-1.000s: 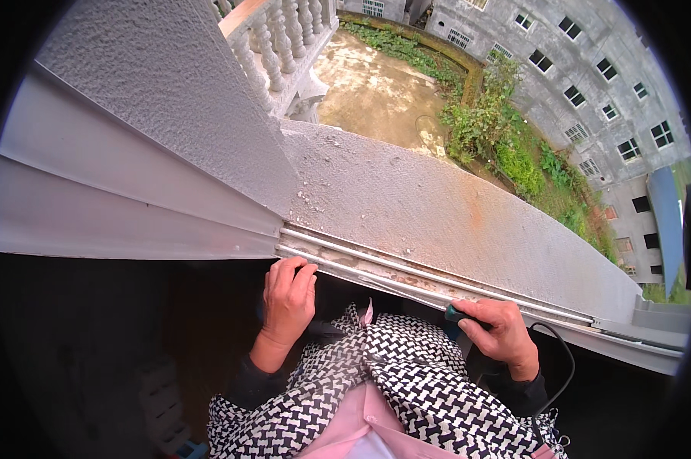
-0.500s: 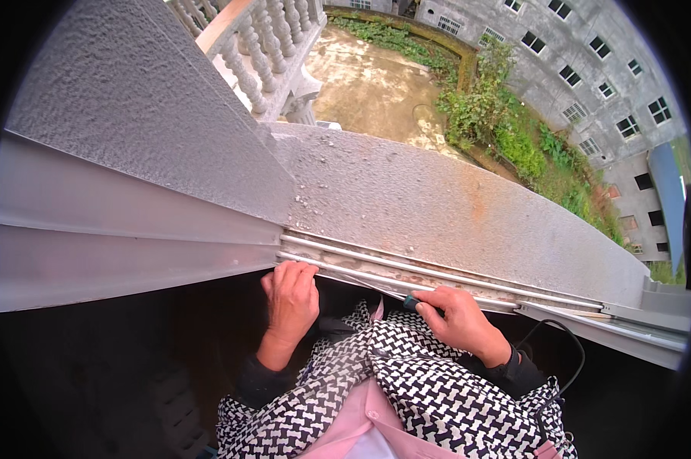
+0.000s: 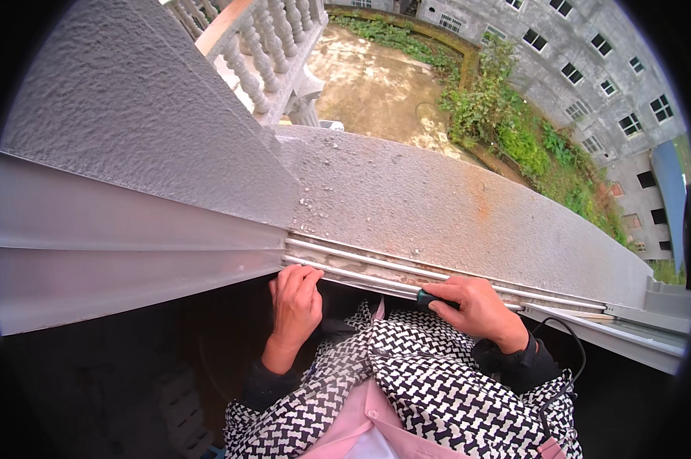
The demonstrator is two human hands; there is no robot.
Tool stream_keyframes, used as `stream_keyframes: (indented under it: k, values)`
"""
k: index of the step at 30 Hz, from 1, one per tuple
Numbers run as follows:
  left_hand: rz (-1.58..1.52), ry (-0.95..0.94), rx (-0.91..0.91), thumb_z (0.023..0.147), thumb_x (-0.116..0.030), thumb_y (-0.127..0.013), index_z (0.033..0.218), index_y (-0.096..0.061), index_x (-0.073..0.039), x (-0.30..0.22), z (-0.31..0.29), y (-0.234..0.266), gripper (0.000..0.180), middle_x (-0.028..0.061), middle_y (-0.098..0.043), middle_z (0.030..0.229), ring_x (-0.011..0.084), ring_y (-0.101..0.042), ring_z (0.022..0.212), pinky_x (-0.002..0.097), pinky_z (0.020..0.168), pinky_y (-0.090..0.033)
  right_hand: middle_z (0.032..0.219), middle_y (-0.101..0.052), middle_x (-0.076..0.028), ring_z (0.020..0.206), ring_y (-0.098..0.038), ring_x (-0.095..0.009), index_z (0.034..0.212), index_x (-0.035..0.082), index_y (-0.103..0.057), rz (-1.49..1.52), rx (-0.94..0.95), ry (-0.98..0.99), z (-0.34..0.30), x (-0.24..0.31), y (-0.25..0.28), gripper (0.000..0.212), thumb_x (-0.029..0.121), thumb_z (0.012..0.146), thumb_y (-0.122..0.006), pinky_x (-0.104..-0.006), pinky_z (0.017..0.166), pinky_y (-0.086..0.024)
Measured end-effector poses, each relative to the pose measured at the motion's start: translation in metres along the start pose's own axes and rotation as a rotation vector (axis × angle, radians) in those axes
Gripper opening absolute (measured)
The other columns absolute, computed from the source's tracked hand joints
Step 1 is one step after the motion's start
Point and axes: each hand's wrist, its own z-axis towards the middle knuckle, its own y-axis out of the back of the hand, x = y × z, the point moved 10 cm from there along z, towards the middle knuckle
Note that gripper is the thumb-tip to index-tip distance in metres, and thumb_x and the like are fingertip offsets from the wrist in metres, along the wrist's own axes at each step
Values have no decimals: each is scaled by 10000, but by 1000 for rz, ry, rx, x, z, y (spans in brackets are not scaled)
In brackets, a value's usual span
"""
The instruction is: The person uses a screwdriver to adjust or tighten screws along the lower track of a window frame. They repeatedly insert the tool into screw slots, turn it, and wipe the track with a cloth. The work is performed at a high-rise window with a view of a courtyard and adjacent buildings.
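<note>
My right hand (image 3: 475, 310) is closed around the dark green-and-black handle of a screwdriver (image 3: 426, 299). Its thin shaft points left, low along the white window track (image 3: 376, 255); the tip cannot be made out. At the left end of the track, my left hand (image 3: 295, 310) has its fingers bent and pressed together, fingertips on the inner rail. Whatever they may pinch is hidden. Dirt lies in the groove between the two white rails.
Beyond the track lies a rough grey sill (image 3: 407, 199) with crumbs on it. A metal frame (image 3: 131, 252) rises at left, and a sliding-frame section (image 3: 613, 330) lies right. A black cable (image 3: 579, 340) loops beside my right sleeve. Outside is a drop to a yard (image 3: 384, 84).
My right hand and the screwdriver have shifted slightly right, and the handle now lies closer against the rail. My left hand keeps its place on the track's left end. The view has tilted a little.
</note>
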Motion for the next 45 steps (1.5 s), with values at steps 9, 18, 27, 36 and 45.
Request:
stream_keyframes:
  k: [9,18,27,36,45]
  values:
    - [-84,28,-65,796,77,-585,1083,-693,-20,4,-1,4,322,143,-698,1079,371,-636,1085,452,957,-513,894,-706,-101,811,-688,-313,1226,124,-737,-107,18,90,18,3,-30,355,128,871,-738,-424,688,-543]
    - [-202,15,-276,833,132,-554,1168,-647,10,-5,-9,38,368,198,-714,1206,369,-721,1048,401,859,-611,848,-661,-95,759,-655,-305,1309,112,-687,-75,-86,249,34,27,-51,419,128,892,-724,-422,658,-532]
    - [-235,-53,-272,836,149,-554,1126,-660,2,-8,-41,61,342,182,-694,1154,319,-716,898,353,747,-615,840,-659,-118,709,-640,-296,1333,102,-670,66,-225,150,8,23,21,449,78,888,-722,-385,631,-512]
    - [-337,114,-155,833,145,-551,1104,-679,-14,4,-84,44,339,164,-691,1082,287,-702,822,343,682,-607,813,-680,-77,692,-674,-288,1232,133,-731,-182,-62,191,-26,15,5,373,112,859,-729,-403,588,-535]
    - [-329,99,-179,825,132,-561,1091,-691,-18,-5,-91,56,331,160,-696,1056,295,-704,817,344,683,-603,801,-636,-128,711,-662,-336,1341,112,-652,-226,-62,361,40,64,-55,458,150,888,-708,-456,604,-532]
